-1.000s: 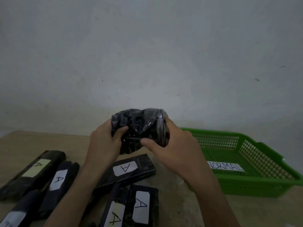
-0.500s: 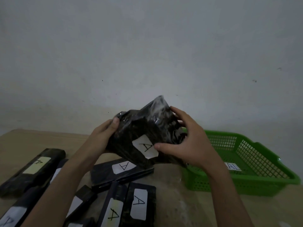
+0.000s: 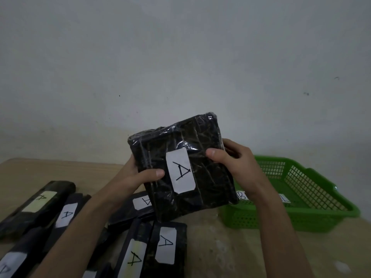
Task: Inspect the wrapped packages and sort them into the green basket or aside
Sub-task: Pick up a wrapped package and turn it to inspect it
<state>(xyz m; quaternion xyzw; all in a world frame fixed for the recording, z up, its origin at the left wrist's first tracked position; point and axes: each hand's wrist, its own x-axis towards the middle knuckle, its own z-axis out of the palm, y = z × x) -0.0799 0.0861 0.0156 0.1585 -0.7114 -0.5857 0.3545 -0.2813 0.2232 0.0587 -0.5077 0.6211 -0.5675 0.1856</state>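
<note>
Left grip (image 3: 138, 175): clamped on the left edge of the held package (image 3: 210, 177), with thumb across the front, just beside the white label (image 3: 180, 172); fingers behind, out of sight.
Right grip (image 3: 239, 163): grasping the right edge of the same package, with thumb tip on the front face and fingers curled round the back.
Held package: black, wrapped in crinkled clear film, held clear of the table (image 3: 220, 247) between both grips, tilted, front towards the camera, in front of the near-left corner of the green basket (image 3: 321, 215).
White label: stuck on the front, marked "A" by hand, slanted with the package.
Hidden: back of the held package; most fingers of both grips; near-left corner of the green basket; middle of the basket slip (image 3: 285, 198), behind the right wrist.
Hard to make out: writing on the basket slip, only stray letters at either end; contents under the film, dark throughout.
Green basket: on the table at right, mesh-walled, with the white basket slip inside; floor partly screened by the right forearm and the held package.
Table packages (image 3: 68, 213): black, labelled "A", flat on the table at left, some overlapping, one partly under the held package.
Cut off: lower-left packages and both forearms, by the bottom edge; number of packages impossible to tell.
Wall (image 3: 180, 57): pale, behind the table.
</note>
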